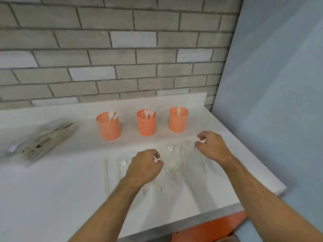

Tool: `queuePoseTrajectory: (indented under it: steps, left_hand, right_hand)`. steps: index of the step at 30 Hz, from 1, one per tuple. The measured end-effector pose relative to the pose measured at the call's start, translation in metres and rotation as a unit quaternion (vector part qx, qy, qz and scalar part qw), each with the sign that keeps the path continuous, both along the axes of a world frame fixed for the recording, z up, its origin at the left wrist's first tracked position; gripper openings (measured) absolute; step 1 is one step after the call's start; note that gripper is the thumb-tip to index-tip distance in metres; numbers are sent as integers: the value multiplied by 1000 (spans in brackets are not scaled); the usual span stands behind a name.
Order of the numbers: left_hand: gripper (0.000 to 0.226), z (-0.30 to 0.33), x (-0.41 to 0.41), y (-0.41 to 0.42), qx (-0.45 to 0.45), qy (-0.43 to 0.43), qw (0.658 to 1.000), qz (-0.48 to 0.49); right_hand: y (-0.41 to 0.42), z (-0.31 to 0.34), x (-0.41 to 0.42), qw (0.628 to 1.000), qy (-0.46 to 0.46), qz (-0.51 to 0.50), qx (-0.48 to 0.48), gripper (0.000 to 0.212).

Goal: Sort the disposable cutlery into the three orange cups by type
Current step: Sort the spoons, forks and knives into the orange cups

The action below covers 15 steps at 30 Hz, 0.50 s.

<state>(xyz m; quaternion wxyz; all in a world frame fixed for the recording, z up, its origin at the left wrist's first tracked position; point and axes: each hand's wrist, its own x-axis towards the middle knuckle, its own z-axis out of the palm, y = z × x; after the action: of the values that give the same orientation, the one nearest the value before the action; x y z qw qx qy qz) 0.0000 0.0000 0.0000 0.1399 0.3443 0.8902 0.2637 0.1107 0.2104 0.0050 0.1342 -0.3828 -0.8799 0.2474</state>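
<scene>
Three orange perforated cups stand in a row near the wall. The left cup [108, 127] holds spoons, the middle cup [146, 124] forks, and the right cup [178, 120] knives. Loose white plastic cutlery [174, 165] lies scattered on the white counter in front of them, with a knife [106, 173] and a fork [181, 151] among it. My left hand [145, 167] is curled over the pile and pinches a small white piece at its fingertips. My right hand [212, 145] hovers at the pile's far right, fingers closed on another white piece. Blur hides what type each piece is.
A crumpled clear plastic package [42, 142] lies on the counter at the left. A grey brick wall [122, 49] runs behind the cups and a pale blue panel [271, 84] closes the right side. The counter's front right edge [272, 187] drops off beside my right forearm.
</scene>
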Motion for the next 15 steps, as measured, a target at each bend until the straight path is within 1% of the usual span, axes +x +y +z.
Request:
queuePoseTrajectory:
  steps: [3, 5, 7, 9, 11, 12, 15]
  left_hand:
    - [37, -24, 4, 14, -40, -50, 998, 2]
    - [31, -34, 9, 25, -66, -74, 995, 0]
    - [22, -43, 10, 38, -75, -88, 993, -2]
    - [18, -51, 10, 50, -81, -91, 993, 1]
    - [19, -57, 11, 61, -88, -91, 992, 10]
    - [21, -57, 12, 66, -92, -88, 992, 14]
    - [28, -56, 9, 78, -85, -89, 992, 37]
  right_hand:
    - [16, -24, 2, 995, -74, -55, -35, 37]
    - [25, -37, 1, 987, -120, -70, -75, 39]
    - [33, -46, -4, 982, -132, -79, -111, 48]
    - [36, -54, -12, 977, -139, -80, -141, 63]
    - [35, -63, -21, 974, -160, -69, -142, 79]
    - [32, -65, -25, 974, -171, -63, -133, 84]
    - [26, -72, -37, 976, -185, -40, -103, 88]
